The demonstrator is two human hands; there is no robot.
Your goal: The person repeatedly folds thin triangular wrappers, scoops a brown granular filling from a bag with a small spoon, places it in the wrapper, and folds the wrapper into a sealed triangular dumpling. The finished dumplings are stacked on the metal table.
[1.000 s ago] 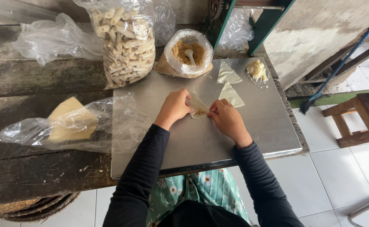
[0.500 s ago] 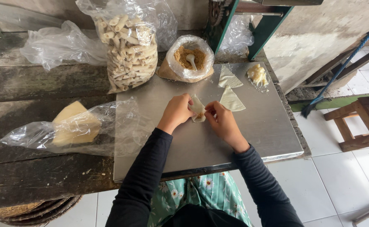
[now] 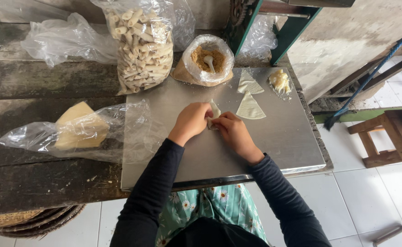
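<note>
A person in black long sleeves works at a steel sheet laid on a dark wooden counter, seen from above. Both hands meet near the middle of the sheet. The left hand and the right hand are each closed around a small pale pastry piece, pinching it between fingertips; the piece pokes up between the two hands, just above the sheet.

Just beyond the hands, toward the far edge of the sheet, lie two flat triangular wrappers of pale dough. Near the far right corner of the sheet sits a small lump of yellowish paste. At the far edge, a clear bag of brown crumbly filling holds a white spoon. Left of it stands a tall clear bag of finished rolls. Off the sheet's left edge lies a plastic bag with stacked wrappers.
</note>
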